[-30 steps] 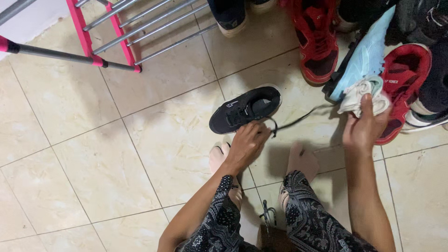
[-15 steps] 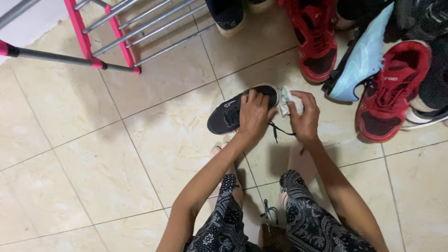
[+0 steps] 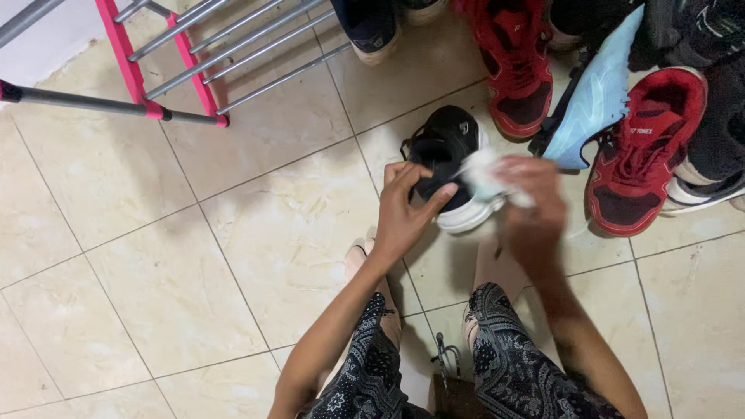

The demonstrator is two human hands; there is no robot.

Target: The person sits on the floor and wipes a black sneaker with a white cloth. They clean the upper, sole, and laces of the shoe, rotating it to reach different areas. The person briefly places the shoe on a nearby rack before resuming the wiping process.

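Note:
My left hand [image 3: 405, 209] grips a black sneaker [image 3: 448, 147] with a white sole, lifted off the tiled floor and turned so its toe points away from me. My right hand [image 3: 535, 202], blurred by motion, holds a crumpled white cloth [image 3: 485, 177] pressed against the sneaker's side near the sole. My bare feet and patterned trousers show below the hands.
Several shoes lie at the top right: a red sneaker [image 3: 512, 70], a second red sneaker [image 3: 636, 155], a light blue shoe [image 3: 594, 97], dark shoes beyond. A pink and grey metal rack [image 3: 186, 62] stands at the upper left on beige floor tiles.
The black sneaker has been picked up and rotated, toe now pointing away. My right hand brought the cloth from the shoe pile to the sneaker's side and is moving over it.

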